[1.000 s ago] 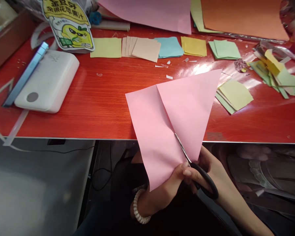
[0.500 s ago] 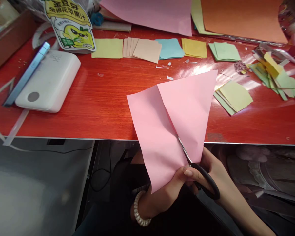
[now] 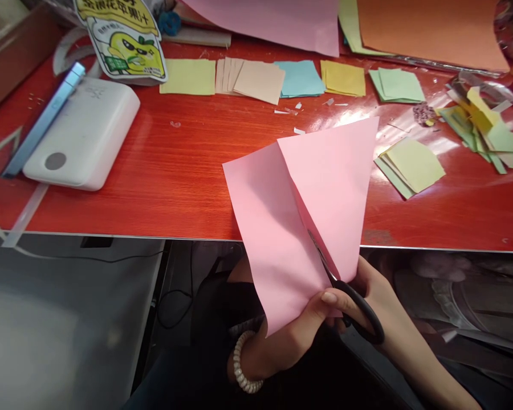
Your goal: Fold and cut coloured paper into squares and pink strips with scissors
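A folded pink paper sheet (image 3: 282,228) stands tilted over the near edge of the red table (image 3: 175,171). My left hand (image 3: 294,336), with a pearl bracelet on the wrist, pinches the paper's lower corner. My right hand (image 3: 371,290) grips black-handled scissors (image 3: 350,302). Their blades run up into the paper along the edge of the folded flap, and the paper partly hides them.
Small stacks of coloured paper squares (image 3: 256,80) lie in a row at the back. Green squares (image 3: 410,165) and paper scraps (image 3: 483,125) are on the right. A white device (image 3: 83,136), a blue phone (image 3: 43,125) and a juice pouch (image 3: 123,40) sit left. Large pink and orange sheets (image 3: 427,28) lie behind.
The scissors have cut a little further up into the pink paper, and the flap beside the blades has lifted slightly. Both hands keep their hold.
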A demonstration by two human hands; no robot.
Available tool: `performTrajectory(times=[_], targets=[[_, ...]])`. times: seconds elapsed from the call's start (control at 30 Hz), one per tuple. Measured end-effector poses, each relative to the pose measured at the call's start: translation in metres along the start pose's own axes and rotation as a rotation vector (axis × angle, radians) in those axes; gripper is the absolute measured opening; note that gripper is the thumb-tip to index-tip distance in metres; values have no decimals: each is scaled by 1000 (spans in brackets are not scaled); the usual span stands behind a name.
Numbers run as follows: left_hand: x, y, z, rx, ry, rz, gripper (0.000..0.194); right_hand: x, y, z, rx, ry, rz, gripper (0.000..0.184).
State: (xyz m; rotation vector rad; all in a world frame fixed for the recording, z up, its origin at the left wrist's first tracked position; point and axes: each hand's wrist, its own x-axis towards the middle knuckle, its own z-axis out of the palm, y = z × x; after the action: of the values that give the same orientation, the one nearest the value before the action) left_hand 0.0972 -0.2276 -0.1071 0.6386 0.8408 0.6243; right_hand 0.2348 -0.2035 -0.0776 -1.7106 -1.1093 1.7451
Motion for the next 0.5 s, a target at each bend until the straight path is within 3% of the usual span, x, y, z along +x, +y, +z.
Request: performTrajectory(times=[0.3, 0.5], targets=[[1, -5, -1, -5, -18, 12, 48, 0, -5, 0, -40, 19, 13, 43], [2, 1, -3, 41, -45, 120, 49, 1, -2, 1, 20, -54, -4, 49]])
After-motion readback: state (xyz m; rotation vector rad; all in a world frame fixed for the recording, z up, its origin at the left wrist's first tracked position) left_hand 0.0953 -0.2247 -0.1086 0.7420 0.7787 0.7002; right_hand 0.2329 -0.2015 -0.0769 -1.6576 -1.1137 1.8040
